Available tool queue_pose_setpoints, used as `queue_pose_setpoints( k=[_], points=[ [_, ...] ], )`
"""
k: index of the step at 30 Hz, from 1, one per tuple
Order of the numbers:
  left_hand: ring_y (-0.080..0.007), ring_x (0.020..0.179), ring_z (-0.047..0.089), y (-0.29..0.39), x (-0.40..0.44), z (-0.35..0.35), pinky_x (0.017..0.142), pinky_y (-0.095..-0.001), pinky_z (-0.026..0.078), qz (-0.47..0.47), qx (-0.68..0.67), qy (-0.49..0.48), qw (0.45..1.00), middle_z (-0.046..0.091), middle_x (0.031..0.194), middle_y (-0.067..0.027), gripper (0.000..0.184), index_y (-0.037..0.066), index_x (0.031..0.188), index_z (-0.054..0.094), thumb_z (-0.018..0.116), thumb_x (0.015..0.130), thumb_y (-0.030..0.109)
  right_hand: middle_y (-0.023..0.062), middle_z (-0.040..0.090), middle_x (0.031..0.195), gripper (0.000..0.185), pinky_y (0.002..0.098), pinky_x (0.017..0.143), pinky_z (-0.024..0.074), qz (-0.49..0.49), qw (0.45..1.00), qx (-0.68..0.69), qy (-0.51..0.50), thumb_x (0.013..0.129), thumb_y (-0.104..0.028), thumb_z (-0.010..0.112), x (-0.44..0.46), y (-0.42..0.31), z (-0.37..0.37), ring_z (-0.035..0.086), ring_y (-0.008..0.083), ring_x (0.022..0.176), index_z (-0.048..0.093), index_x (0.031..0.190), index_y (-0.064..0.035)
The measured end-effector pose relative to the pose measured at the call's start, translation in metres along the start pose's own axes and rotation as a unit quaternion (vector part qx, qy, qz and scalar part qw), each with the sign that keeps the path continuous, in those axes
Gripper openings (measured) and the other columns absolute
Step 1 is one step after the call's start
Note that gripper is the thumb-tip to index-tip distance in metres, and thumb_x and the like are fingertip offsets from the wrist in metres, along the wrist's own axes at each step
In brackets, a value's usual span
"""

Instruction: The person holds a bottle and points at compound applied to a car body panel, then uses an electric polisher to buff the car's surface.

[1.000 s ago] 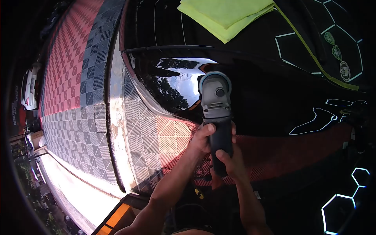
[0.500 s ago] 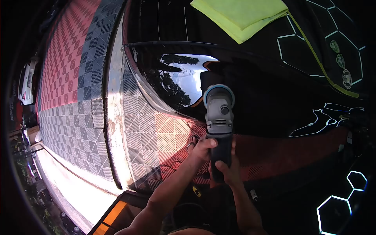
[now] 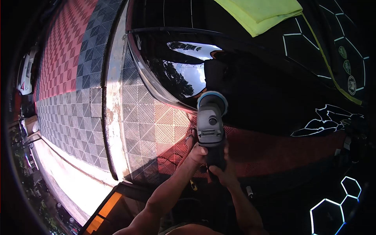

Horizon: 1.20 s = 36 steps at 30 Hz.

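Both my hands are wrapped around a grey and black polisher [image 3: 210, 122]. My left hand [image 3: 198, 152] is closed on the grip just behind the polisher's head, with the thumb on the near side. Further back, my right hand [image 3: 223, 173] closes around the black handle. At the front of the machine, a round pad with a pale blue rim [image 3: 220, 98] lies at the near edge of a glossy black car panel [image 3: 254, 94]. The pad's underside is hidden, so I cannot tell whether it touches. Sky and trees reflect in the panel beside it.
A folded yellow-green cloth [image 3: 262, 15] lies on the black car surface at the top. Red and grey floor tiles [image 3: 137, 113] lie on the left. A small white bottle [image 3: 249, 191] and a yellow-black object [image 3: 193, 185] are below. A white car [image 3: 26, 74] stands far left.
The polisher has moved toward me and slightly left, to the panel's near edge, with both hands still on it. The view has shifted a little, so the cloth appears higher and further right.
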<state>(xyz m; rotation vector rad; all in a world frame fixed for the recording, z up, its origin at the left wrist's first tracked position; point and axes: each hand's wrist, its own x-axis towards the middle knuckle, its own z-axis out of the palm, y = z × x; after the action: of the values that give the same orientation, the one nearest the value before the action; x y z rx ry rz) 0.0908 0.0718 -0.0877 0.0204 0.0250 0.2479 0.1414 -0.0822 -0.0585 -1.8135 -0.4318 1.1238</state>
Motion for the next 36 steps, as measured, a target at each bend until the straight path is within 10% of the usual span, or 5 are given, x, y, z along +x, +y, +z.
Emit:
queue_pose_setpoints(
  k=[9,15,22,30,36],
  points=[
    [-0.0266,0.098,0.066,-0.058,0.001,0.005,0.087,-0.0392,0.055,-0.066,0.082,0.057,0.993,0.064,0.107,-0.0143,0.078,0.0,0.129,0.047,0.083,0.065,0.027,0.0092,0.065,0.091,0.074,0.0308,0.072,0.0549,0.047,0.978,0.199,-0.027,0.077,-0.027,0.075,-0.033,0.0,-0.052,0.066,0.0177,0.079,0.037,0.134,-0.0003],
    [-0.0313,0.099,0.065,-0.061,-0.002,-0.026,0.085,-0.0412,0.056,0.053,-0.056,-0.036,0.996,0.062,0.106,-0.0185,0.09,0.002,0.135,0.039,0.088,0.063,0.027,0.0138,0.063,0.103,0.069,0.0368,0.085,0.0516,0.024,0.991,-0.101,-0.089,0.073,-0.024,0.079,-0.009,0.008,-0.057,0.064,0.025,0.096,0.046,0.127,0.002],
    [-0.0313,0.098,0.065,-0.092,0.015,-0.039,0.086,-0.0412,0.056,0.09,-0.069,-0.096,0.989,0.061,0.107,-0.0197,0.093,0.002,0.138,0.036,0.087,0.065,0.028,0.0147,0.061,0.108,0.066,0.0381,0.091,0.0483,-0.085,0.985,-0.135,-0.073,0.071,-0.023,0.08,-0.003,0.003,-0.078,0.061,0.0255,0.104,0.049,0.123,0.0033],
    [-0.0289,0.098,0.065,-0.132,0.041,-0.011,0.087,-0.0409,0.055,0.029,0.015,-0.04,0.999,0.063,0.107,-0.0177,0.081,0.002,0.135,0.038,0.08,0.07,0.026,0.009,0.061,0.075,0.072,0.0301,0.058,0.0542,-0.048,0.998,0.004,-0.037,0.077,-0.052,0.07,-0.024,0.004,-0.12,0.065,0.0184,0.067,0.048,0.118,0.0039],
    [-0.0303,0.099,0.065,-0.129,0.029,-0.023,0.081,-0.0408,0.059,0.075,-0.021,-0.03,0.997,0.062,0.106,-0.0195,0.082,0.0,0.135,0.036,0.079,0.07,0.026,0.0135,0.062,0.096,0.065,0.0321,0.073,0.055,0.022,0.996,0.024,-0.088,0.076,-0.031,0.074,-0.024,0.003,-0.115,0.065,0.0199,0.084,0.045,0.125,0.0029]
  ],
)
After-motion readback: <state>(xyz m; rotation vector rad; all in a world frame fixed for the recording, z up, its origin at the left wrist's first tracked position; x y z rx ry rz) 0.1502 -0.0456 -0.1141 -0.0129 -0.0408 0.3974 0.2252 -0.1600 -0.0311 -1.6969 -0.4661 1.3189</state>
